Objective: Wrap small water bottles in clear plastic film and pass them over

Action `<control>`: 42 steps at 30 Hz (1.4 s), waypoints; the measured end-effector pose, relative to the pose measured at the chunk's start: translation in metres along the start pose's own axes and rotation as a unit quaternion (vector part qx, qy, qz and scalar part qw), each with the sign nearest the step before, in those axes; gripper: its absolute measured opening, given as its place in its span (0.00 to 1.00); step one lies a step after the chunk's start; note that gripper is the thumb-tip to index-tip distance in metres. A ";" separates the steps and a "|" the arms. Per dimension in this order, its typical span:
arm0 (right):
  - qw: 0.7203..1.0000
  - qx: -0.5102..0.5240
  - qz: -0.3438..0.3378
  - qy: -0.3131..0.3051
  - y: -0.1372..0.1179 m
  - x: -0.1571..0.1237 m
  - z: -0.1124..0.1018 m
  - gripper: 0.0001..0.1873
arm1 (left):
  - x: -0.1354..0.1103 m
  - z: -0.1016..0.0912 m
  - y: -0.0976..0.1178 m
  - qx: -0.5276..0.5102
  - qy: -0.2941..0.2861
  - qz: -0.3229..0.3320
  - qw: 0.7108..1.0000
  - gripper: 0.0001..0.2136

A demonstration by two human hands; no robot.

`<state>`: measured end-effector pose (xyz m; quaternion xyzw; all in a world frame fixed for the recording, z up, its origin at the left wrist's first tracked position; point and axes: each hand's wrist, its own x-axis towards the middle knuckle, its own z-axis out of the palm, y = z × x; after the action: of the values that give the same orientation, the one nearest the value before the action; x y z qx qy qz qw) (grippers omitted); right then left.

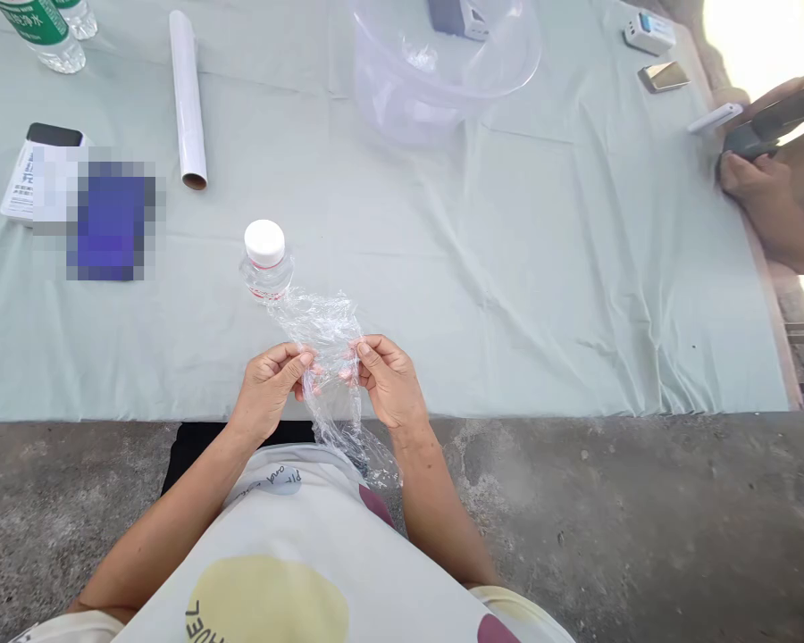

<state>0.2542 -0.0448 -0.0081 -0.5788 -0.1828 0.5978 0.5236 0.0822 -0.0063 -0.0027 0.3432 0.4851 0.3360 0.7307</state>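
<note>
A crumpled sheet of clear plastic wrap (331, 335) stretches between my two hands at the table's near edge, its lower end hanging towards my lap. My left hand (272, 384) pinches its left side between thumb and fingers. On the other side, my right hand (389, 379) is closed on it in the same way. Just beyond the wrap stands a small clear jar (268, 272) with a white screw lid (264, 243); the wrap's far end reaches the jar's base, and I cannot tell whether they touch.
A white roll (188, 107) with a cardboard core lies at the back left. Behind the jar to the right stands a clear plastic basin (408, 116). Water bottles (44, 36), a white box (20, 183) and a blurred purple item (111, 219) are leftward. Another person's hand (754, 174) is at far right.
</note>
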 end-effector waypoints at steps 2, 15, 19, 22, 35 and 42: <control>1.000 -0.003 0.003 0.005 0.000 0.002 -0.001 0.22 | 0.001 -0.003 0.000 0.002 0.030 -0.001 1.000 0.15; 0.991 -0.124 -0.003 -0.053 0.012 0.004 0.001 0.16 | 0.007 -0.013 -0.015 0.101 0.113 0.089 0.984 0.11; 0.994 -0.101 0.011 -0.041 0.008 0.005 -0.007 0.16 | 0.008 -0.017 -0.016 0.093 0.112 0.066 0.987 0.11; 0.997 -0.076 0.006 -0.006 0.001 0.004 -0.014 0.19 | 0.006 -0.018 -0.012 0.083 0.122 0.060 0.987 0.13; 0.995 -0.076 -0.056 -0.009 -0.002 -0.012 -0.002 0.14 | -0.008 0.021 0.001 0.271 -0.054 0.087 0.957 0.09; 0.994 0.019 -0.060 0.085 -0.008 -0.001 -0.018 0.15 | 0.001 -0.007 -0.006 0.079 -0.022 0.019 0.996 0.12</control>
<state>0.2733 -0.0492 -0.0059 -0.6052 -0.1606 0.5175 0.5832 0.0771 -0.0071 -0.0103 0.4163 0.4872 0.3024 0.7056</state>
